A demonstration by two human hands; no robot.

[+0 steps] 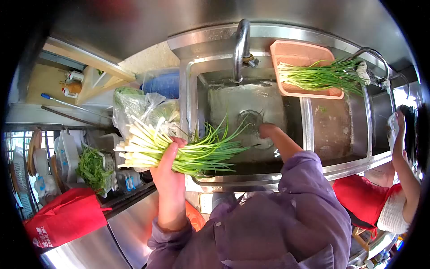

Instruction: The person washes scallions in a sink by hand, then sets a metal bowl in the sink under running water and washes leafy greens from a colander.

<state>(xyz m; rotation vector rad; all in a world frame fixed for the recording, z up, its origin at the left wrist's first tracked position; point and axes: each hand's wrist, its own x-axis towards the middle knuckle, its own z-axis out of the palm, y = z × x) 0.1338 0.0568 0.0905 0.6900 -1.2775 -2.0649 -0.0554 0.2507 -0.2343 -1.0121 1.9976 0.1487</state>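
My left hand (169, 163) is wrapped round a bunch of green onions (197, 154), white ends to the left and green tops over the near left edge of the sink (192, 107). My right hand (267, 130) reaches down into the left basin, at the water (246, 98); its fingers are hidden below the surface. A metal faucet (242, 49) arches over that basin. More green onions (322, 75) lie in a pink plastic basket (286, 47) set across the back of the sink.
Plastic bags of vegetables (130, 105) and a blue container (163, 85) stand left of the sink. Leafy greens (92, 169) and a red cloth (67, 217) are at the far left. A person in a red apron (360, 197) works at the right.
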